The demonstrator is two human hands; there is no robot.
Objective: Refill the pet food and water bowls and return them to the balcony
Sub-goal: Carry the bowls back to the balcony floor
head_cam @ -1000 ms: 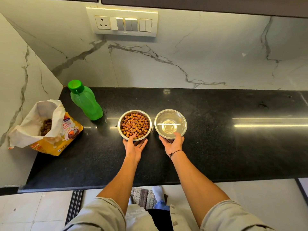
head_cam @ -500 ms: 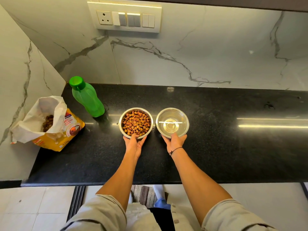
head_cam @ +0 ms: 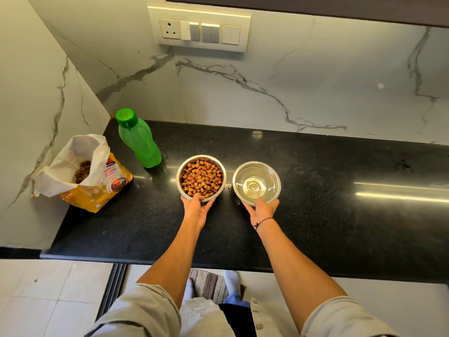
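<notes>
Two steel bowls stand side by side on the black counter (head_cam: 340,215). The food bowl (head_cam: 201,177) is filled with brown kibble. My left hand (head_cam: 196,210) grips its near rim, thumb over the edge. The water bowl (head_cam: 256,183) to its right holds clear water. My right hand (head_cam: 261,210) holds that bowl's near rim, thumb inside the edge. Whether the bowls rest on the counter or are slightly lifted, I cannot tell.
A green bottle (head_cam: 138,139) with its cap on stands behind and left of the food bowl. An open yellow kibble bag (head_cam: 85,173) leans in the left corner. Marble walls close the back and left; a switch panel (head_cam: 199,29) sits above.
Both hands have closed further onto the bowls' near rims, thumbs now over the edges. The view has shifted slightly; the bowls stay side by side.
</notes>
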